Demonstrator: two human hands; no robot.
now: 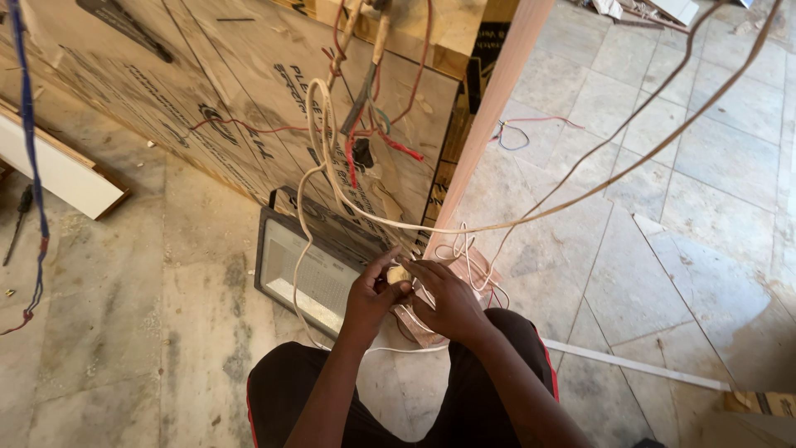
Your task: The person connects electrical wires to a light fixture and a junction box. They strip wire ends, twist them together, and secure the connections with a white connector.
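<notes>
My left hand (372, 294) and my right hand (448, 303) meet just above my knees, both closed on a small pale round piece (398, 274) at the end of a white cable (319, 158). The cable loops up to a bundle of red, blue and white wires (365, 124) hanging against a plywood panel (240, 91). More white wire lies in loops (468, 257) right behind my hands. A flat LED floodlight (308, 270) leans on the floor by the panel, left of my hands.
A light wooden post (489, 116) rises beside the panel. A white-faced board (58, 170) lies at the left with a screwdriver (18, 222) near it. A blue cord (33, 166) hangs at far left. A white trim strip (638, 367) lies on the tiled floor at right.
</notes>
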